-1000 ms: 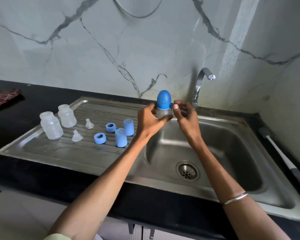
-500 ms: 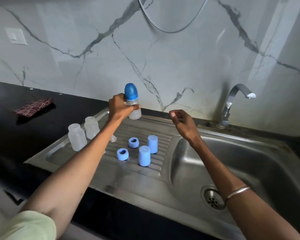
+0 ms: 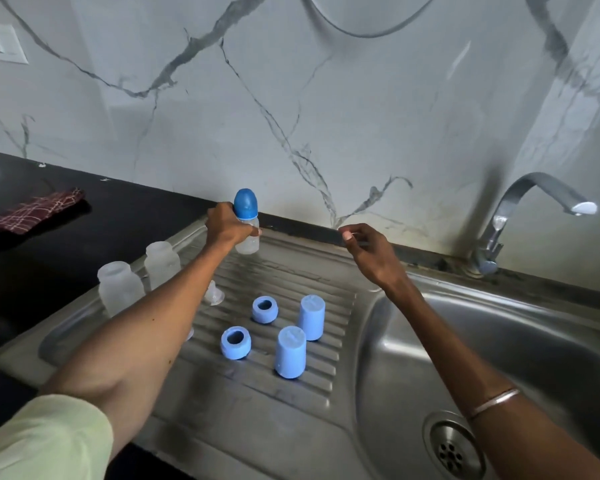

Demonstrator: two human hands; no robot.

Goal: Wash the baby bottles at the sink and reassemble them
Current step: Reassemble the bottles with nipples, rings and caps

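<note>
My left hand (image 3: 226, 227) grips an assembled baby bottle (image 3: 246, 221) with a blue cap, holding it upright at the far edge of the ribbed drainboard (image 3: 291, 271). Its base looks at or just above the steel. My right hand (image 3: 369, 252) hovers to the right of it with loosely curled fingers and holds nothing. On the drainboard stand two frosted bottle bodies (image 3: 120, 287) (image 3: 161, 259), two blue collar rings (image 3: 264, 309) (image 3: 236, 342) and two blue caps (image 3: 311, 317) (image 3: 290, 351). A clear teat (image 3: 213, 294) shows beside my left forearm, and another is mostly hidden under it.
The sink basin (image 3: 551, 358) with its drain (image 3: 452, 448) lies at the right, and the tap (image 3: 534, 209) stands behind it. A red checked cloth (image 3: 35, 211) lies on the black counter at the left. A marble wall backs the counter.
My left hand carried the capped bottle from over the basin leftward to the far side of the drainboard and lowered it. My right hand let go of it and stayed behind.
</note>
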